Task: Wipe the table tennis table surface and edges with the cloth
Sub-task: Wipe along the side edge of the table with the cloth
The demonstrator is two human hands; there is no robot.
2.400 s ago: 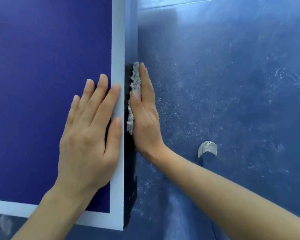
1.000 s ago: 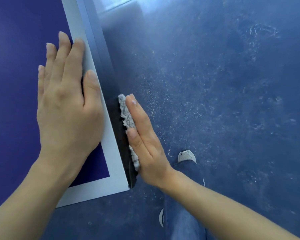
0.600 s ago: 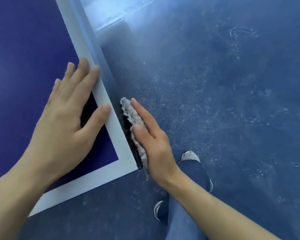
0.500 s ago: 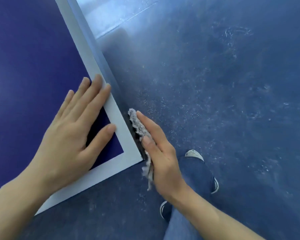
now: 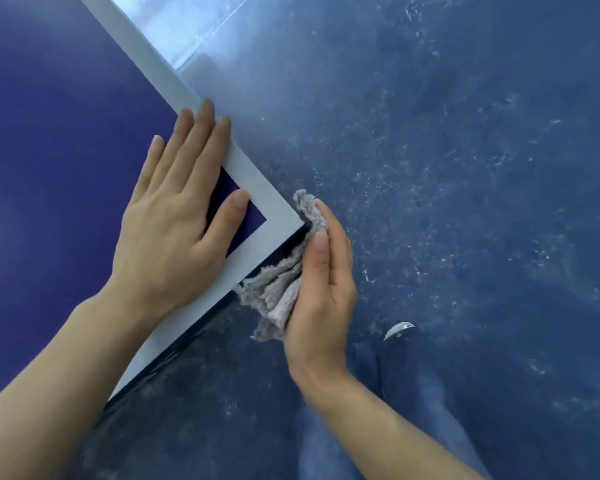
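Observation:
The table tennis table (image 5: 49,140) is dark blue with a white border line, and its near corner points to the right. My left hand (image 5: 181,220) lies flat on the top just inside that corner, fingers straight and reaching over the white line. The grey fluffy cloth (image 5: 278,289) is bunched round the corner and against the dark end edge below it. My right hand (image 5: 321,289) holds the cloth there, thumb on the cloth at the corner, fingers behind it. Part of the cloth hangs loose under the palm.
A scuffed blue floor (image 5: 465,168) surrounds the table on the right and below. My leg in jeans (image 5: 395,410) and a shoe tip (image 5: 399,330) stand on it close to the corner. A pale glare patch on the floor (image 5: 174,32) lies beyond the far side edge.
My right hand slid the cloth along the table's side edge towards me and reached the corner, where the cloth now bunches. My left hand shifted along the top to the corner.

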